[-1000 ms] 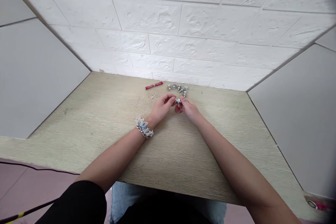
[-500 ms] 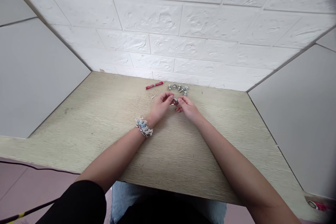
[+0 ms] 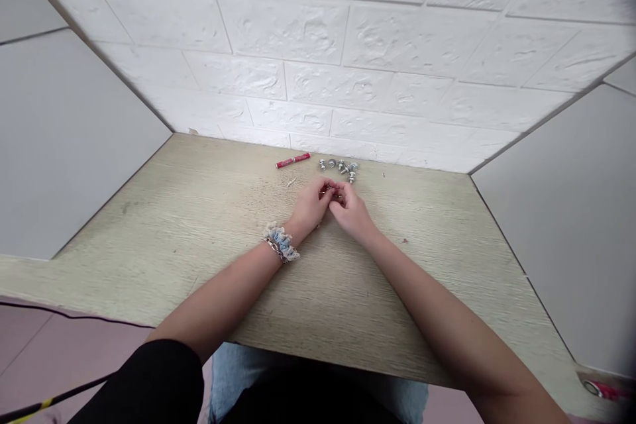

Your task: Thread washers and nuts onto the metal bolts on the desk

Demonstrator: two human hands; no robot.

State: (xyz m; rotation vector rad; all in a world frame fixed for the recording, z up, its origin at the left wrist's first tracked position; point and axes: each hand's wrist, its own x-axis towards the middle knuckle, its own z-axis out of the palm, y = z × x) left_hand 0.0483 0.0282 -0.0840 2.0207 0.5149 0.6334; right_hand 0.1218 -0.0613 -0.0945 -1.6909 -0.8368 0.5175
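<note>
My left hand (image 3: 312, 203) and my right hand (image 3: 350, 211) meet over the middle of the table, fingertips pressed together. A small shiny metal piece (image 3: 338, 197) is pinched between them, mostly covered by the fingers, so its exact kind cannot be made out. Just beyond my fingers lie several silver bolts (image 3: 341, 164) with washers or nuts on them, grouped near the wall. One bolt (image 3: 352, 177) lies closest to my right hand. On my left wrist are a blue and white scrunchie and a chain bracelet.
A red marker-like stick (image 3: 293, 160) lies behind my left hand, with a small white scrap (image 3: 291, 182) in front of it. A white brick-patterned wall (image 3: 308, 89) closes off the back of the table (image 3: 199, 212). Grey panels stand on both sides.
My hands have come closer together, and the right hand has turned inward. More of the metal piece is now covered by the fingers. The bolts and the red stick stay put.
</note>
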